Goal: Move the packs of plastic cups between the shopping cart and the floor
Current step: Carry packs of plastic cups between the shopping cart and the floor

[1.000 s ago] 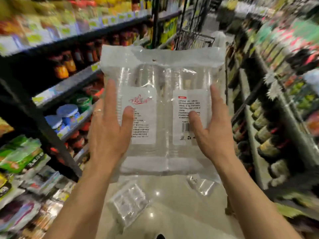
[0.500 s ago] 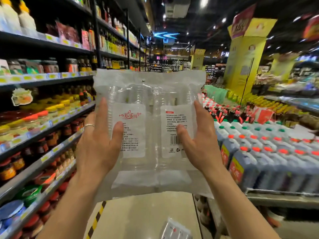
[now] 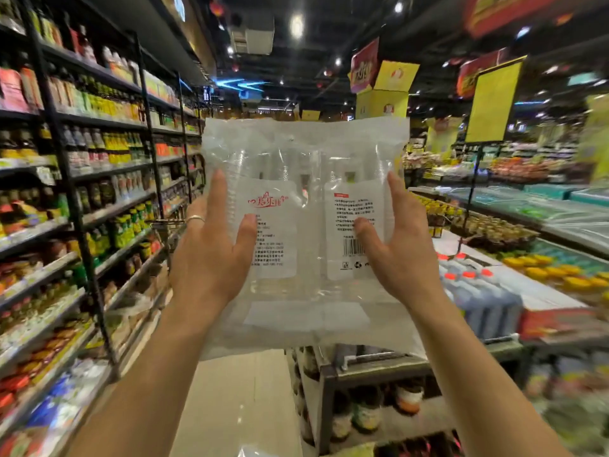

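Observation:
A clear pack of plastic cups point(image 3: 306, 166) with two white printed labels and a barcode stands upright in front of me at chest height. My left hand point(image 3: 211, 258) grips its left side, thumb on the front and fingers behind; a ring sits on one finger. My right hand point(image 3: 400, 255) grips the right side the same way. The pack touches nothing but my hands. No shopping cart shows clearly. A scrap of clear plastic point(image 3: 252, 452) peeks in at the bottom edge.
Tall shelves of bottles and jars point(image 3: 82, 199) line the left. A low display stand point(image 3: 379, 371) with red-capped jugs point(image 3: 474, 291) and jars underneath stands at the right. A strip of pale floor point(image 3: 240, 400) runs between them.
The view has swung up from the floor and cart to the aisle ahead. The pack stays upright in both hands. The packs on the floor and the cart have dropped out of view.

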`<state>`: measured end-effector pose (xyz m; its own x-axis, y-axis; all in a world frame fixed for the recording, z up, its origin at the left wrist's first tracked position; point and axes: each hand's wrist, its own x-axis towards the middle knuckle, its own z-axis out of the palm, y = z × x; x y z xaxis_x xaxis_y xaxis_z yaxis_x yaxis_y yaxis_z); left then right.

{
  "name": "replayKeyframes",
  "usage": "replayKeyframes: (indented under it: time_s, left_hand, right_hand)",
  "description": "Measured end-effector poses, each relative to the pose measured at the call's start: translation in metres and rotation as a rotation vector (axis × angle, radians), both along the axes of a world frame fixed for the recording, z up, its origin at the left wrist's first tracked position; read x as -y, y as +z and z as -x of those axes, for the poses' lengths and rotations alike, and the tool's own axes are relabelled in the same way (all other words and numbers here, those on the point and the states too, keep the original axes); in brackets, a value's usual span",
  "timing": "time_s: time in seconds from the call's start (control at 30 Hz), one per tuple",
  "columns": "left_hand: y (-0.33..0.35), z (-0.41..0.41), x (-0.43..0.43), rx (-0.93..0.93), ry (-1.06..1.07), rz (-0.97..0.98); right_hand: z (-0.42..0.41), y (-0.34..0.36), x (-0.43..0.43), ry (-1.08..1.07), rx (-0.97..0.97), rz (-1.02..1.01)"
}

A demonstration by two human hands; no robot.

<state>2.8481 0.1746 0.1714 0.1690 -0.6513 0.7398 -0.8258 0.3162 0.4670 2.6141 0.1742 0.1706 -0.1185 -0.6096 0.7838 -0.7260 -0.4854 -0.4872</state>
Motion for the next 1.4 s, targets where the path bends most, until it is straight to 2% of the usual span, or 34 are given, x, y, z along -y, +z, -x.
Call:
replayKeyframes:
  time_s: [0.37,0.83,1.1,1.4]
  left_hand:
    - [-0.011,0.229,0.06,-0.014,-0.367,-0.004]
    - [-0.042,0.496,0.143,-0.042,-0.842,-0.025]
    - [-0.035,0.608,0.22,0.004,-0.999,-0.069]
    - [-0.028,0.694,0.27,0.059,-1.084,-0.03]
  right_hand:
    - [0.214,-0.005,-0.028,-0.356,-0.008,-0.02]
    - [0.415,-0.032,-0.036,-0.885,-0.008,-0.082]
    - [0.502,-0.025,0.019,-1.051,0.012,-0.092]
    - [0.573,-0.032,0.058,-1.091,0.075,-0.047]
